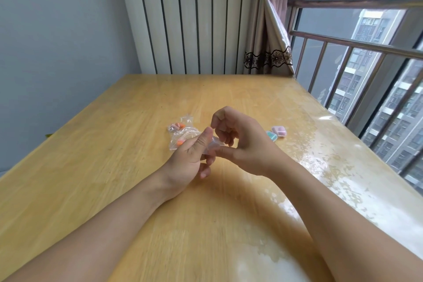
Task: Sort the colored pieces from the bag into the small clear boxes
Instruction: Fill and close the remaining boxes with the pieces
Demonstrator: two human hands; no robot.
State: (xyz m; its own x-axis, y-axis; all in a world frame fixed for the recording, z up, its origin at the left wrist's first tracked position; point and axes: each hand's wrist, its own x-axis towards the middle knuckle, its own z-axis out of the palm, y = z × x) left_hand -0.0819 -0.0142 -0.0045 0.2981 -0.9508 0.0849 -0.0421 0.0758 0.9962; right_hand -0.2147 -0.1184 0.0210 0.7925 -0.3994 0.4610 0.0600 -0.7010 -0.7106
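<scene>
My left hand (191, 155) holds a small clear plastic bag (183, 136) above the wooden table (114, 144); an orange piece (180, 143) shows inside it. My right hand (238, 139) meets the left one, its thumb and curled fingers pinching the bag's clear near edge (212, 144). A second clear bag (177, 125) with pink and orange pieces lies on the table just behind. Two small boxes sit to the right: a teal one (272, 136), partly hidden by my right hand, and a pink-lilac one (279, 131).
The table's right edge runs along a window with metal railings (343, 43). A curtain (267, 48) and a white ribbed radiator (190, 16) stand behind the table's far edge. A grey wall lies to the left.
</scene>
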